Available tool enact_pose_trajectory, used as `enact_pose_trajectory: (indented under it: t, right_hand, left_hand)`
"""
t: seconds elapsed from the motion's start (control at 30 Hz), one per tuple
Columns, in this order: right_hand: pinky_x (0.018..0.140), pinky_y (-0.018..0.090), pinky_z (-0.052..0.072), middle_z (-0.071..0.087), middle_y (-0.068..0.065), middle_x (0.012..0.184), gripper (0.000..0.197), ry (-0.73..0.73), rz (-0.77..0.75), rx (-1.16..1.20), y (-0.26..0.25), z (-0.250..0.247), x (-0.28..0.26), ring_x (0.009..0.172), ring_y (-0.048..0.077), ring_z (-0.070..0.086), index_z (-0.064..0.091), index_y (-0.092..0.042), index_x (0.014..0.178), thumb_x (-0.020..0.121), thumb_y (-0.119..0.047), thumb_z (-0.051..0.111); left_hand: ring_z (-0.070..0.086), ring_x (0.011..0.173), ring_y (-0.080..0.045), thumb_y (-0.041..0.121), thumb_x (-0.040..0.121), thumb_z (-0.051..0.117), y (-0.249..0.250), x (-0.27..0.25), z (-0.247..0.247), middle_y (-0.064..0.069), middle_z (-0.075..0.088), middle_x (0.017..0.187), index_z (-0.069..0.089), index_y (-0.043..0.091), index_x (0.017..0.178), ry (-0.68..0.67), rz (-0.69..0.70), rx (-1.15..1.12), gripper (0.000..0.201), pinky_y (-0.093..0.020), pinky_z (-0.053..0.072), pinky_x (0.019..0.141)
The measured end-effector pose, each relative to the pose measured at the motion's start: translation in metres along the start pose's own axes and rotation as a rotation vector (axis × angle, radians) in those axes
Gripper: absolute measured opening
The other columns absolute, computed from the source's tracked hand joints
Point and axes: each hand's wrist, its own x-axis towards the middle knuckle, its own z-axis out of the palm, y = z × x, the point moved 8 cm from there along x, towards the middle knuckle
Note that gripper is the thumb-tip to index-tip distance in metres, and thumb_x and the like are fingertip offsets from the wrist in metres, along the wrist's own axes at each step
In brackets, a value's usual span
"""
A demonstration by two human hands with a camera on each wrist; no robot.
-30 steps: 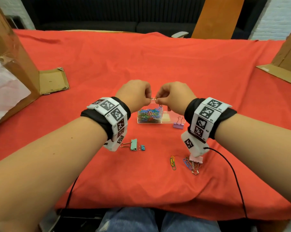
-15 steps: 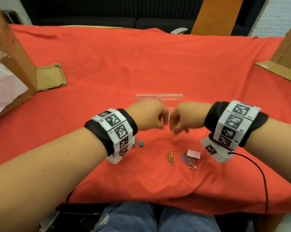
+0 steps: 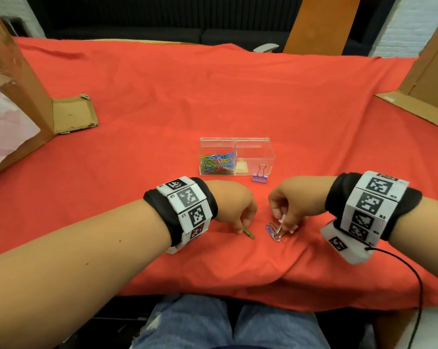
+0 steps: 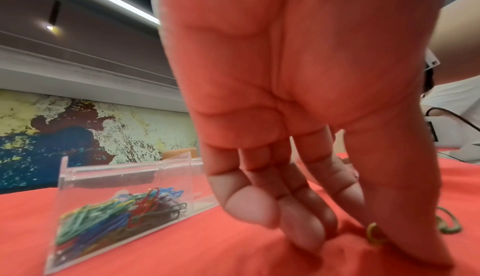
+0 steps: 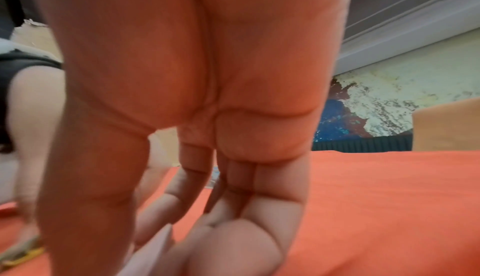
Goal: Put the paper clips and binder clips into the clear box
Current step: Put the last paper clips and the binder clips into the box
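The clear box (image 3: 255,143) stands mid-table, with several coloured paper clips (image 3: 216,163) in its left compartment and a pale yellow binder clip (image 3: 241,167) in its right one. A purple binder clip (image 3: 260,177) lies just in front of the box. My left hand (image 3: 240,230) points down, and its thumb tip touches a green-and-yellow paper clip (image 3: 249,234) on the cloth; the left wrist view shows that paper clip (image 4: 374,237) under the thumb, with the fingers a little apart from it. My right hand (image 3: 284,222) pinches a pink binder clip (image 5: 153,249) over a small heap of paper clips (image 3: 273,231).
A red cloth (image 3: 162,109) covers the table and sags over the front edge near my knees. Cardboard pieces lie at the left (image 3: 72,114) and at the right (image 3: 414,107). A black cable (image 3: 414,273) runs from my right wrist.
Both hands left the space above the box, came back toward me and dropped to the loose clips near the front edge. The right hand took hold of the pink binder clip.
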Motion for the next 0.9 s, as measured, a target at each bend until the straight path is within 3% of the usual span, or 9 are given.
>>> enact_pose_trajectory:
  t: [0.2, 0.27, 0.33, 0.43, 0.5, 0.57, 0.63, 0.77, 0.9]
  right_hand:
    - [0.057, 0.024, 0.045, 0.070, 0.012, 0.074, 0.019, 0.087, 0.020, 0.152, 0.010, -0.011, 0.008, 0.058, 0.016, 0.056, 0.056, -0.022, 0.071, 0.075, -0.005, 0.065]
    - [0.049, 0.020, 0.043, 0.064, 0.003, 0.067, 0.024, 0.212, 0.052, 0.166, 0.017, -0.025, 0.011, 0.051, 0.011, 0.054, 0.055, -0.024, 0.069, 0.074, -0.002, 0.060]
    - [0.051, 0.020, 0.043, 0.061, -0.002, 0.066, 0.025, 0.310, 0.055, 0.142, 0.018, -0.036, 0.013, 0.052, 0.009, 0.054, 0.056, -0.026, 0.067, 0.074, -0.003, 0.062]
    - [0.061, 0.023, 0.044, 0.059, -0.008, 0.070, 0.017, 0.286, 0.016, 0.092, 0.007, -0.033, 0.010, 0.062, 0.012, 0.055, 0.060, -0.027, 0.075, 0.074, -0.016, 0.073]
    - [0.071, 0.028, 0.045, 0.060, -0.007, 0.084, 0.029, 0.164, -0.001, 0.011, 0.000, -0.020, 0.005, 0.071, 0.012, 0.056, 0.063, -0.026, 0.088, 0.066, -0.030, 0.082]
    - [0.078, 0.031, 0.047, 0.055, -0.005, 0.096, 0.041, 0.075, -0.013, -0.106, -0.003, -0.008, 0.001, 0.081, 0.014, 0.054, 0.061, -0.029, 0.094, 0.061, -0.032, 0.085]
    - [0.075, 0.030, 0.045, 0.050, -0.005, 0.095, 0.037, 0.068, -0.030, -0.180, -0.004, -0.004, 0.000, 0.083, 0.015, 0.051, 0.058, -0.031, 0.090, 0.063, -0.025, 0.083]
    - [0.067, 0.029, 0.045, 0.060, -0.006, 0.079, 0.023, 0.150, -0.015, -0.096, 0.003, -0.014, 0.003, 0.075, 0.018, 0.057, 0.059, -0.029, 0.084, 0.072, -0.013, 0.072]
    - [0.064, 0.027, 0.042, 0.059, -0.008, 0.076, 0.020, 0.318, 0.053, -0.069, 0.018, -0.034, 0.005, 0.076, 0.018, 0.056, 0.064, -0.025, 0.089, 0.074, -0.013, 0.070]
  left_hand:
    - [0.052, 0.068, -0.012, 0.020, 0.080, 0.068, -0.006, -0.003, 0.004, 0.003, 0.062, 0.077, 0.071, 0.015, 0.092, -0.009, -0.047, -0.045, 0.013, -0.019, 0.036, 0.053]
    - [0.050, 0.059, -0.007, 0.020, 0.080, 0.068, -0.006, -0.004, 0.004, 0.008, 0.058, 0.069, 0.072, 0.015, 0.092, -0.009, -0.042, -0.052, 0.013, -0.019, 0.036, 0.054]
    - [0.049, 0.056, -0.003, 0.021, 0.079, 0.069, -0.007, -0.005, 0.003, 0.012, 0.056, 0.064, 0.073, 0.015, 0.091, -0.006, -0.044, -0.068, 0.013, -0.019, 0.038, 0.055]
    - [0.049, 0.057, -0.003, 0.021, 0.078, 0.071, -0.008, -0.006, 0.001, 0.012, 0.056, 0.064, 0.073, 0.015, 0.090, -0.004, -0.042, -0.065, 0.014, -0.021, 0.039, 0.056]
    - [0.050, 0.060, -0.006, 0.021, 0.078, 0.072, -0.007, -0.007, 0.000, 0.014, 0.054, 0.062, 0.072, 0.015, 0.091, 0.000, -0.035, -0.062, 0.014, -0.020, 0.039, 0.056]
    - [0.052, 0.065, -0.010, 0.021, 0.077, 0.073, -0.005, -0.007, -0.005, 0.015, 0.053, 0.061, 0.072, 0.016, 0.091, 0.026, -0.022, -0.059, 0.014, -0.019, 0.038, 0.056]
    - [0.053, 0.069, -0.010, 0.021, 0.077, 0.073, -0.002, -0.006, -0.011, 0.015, 0.052, 0.061, 0.071, 0.017, 0.091, 0.076, -0.009, -0.055, 0.014, -0.019, 0.037, 0.055]
    - [0.052, 0.071, -0.011, 0.018, 0.077, 0.072, 0.007, -0.005, -0.021, 0.015, 0.052, 0.063, 0.068, 0.017, 0.098, 0.160, 0.022, -0.077, 0.021, -0.024, 0.037, 0.059]
    - [0.053, 0.073, -0.010, 0.012, 0.080, 0.065, 0.019, -0.001, -0.025, 0.010, 0.061, 0.072, 0.066, 0.022, 0.113, 0.200, 0.062, -0.099, 0.034, -0.015, 0.034, 0.056]
